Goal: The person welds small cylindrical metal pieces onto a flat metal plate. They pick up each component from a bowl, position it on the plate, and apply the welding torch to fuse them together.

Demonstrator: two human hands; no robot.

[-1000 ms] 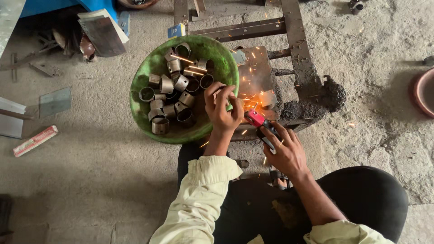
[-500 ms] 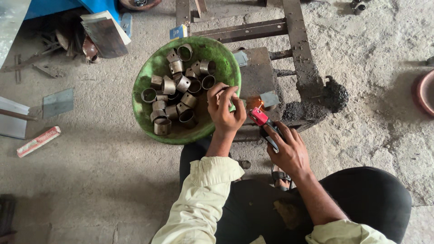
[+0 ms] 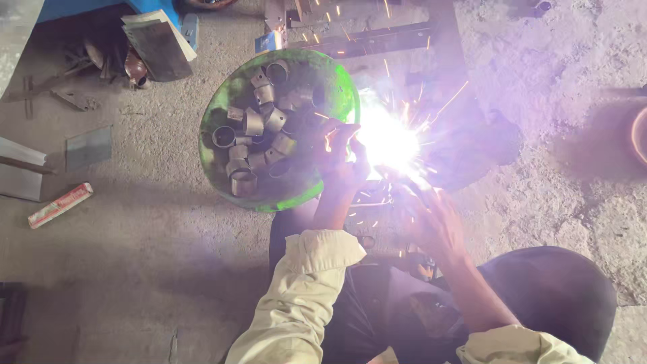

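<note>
- Left hand [image 3: 340, 162]: raised at the right edge of the green basin [image 3: 222, 121], fingers curled; the glare washes out the fingertips, so whether it grips anything cannot be told.
- Right hand [image 3: 431, 219]: nearer and to the right of the left hand, fingers bent around a dark handle-like tool that is mostly lost in the light; the grasp itself cannot be made out with certainty.
- Welding arc [image 3: 387, 138]: a white-violet flare just right of the left hand and just far of the right hand, throwing sparks toward the far side and the right.
- Metal frame [image 3: 377, 37]: dark bars on the floor, far of the arc; the flare sits at their near end.
- Green basin: round, on the floor left of the arc, its right rim just beside the left hand.
- Short metal tube pieces [image 3: 256, 145]: heaped inside the basin, lying at mixed angles.
- Cream sleeves [image 3: 296, 296]: cover both forearms; dark trousers show between them.
- Red and white carton [image 3: 60, 205]: on the concrete floor, well to the left.
</note>
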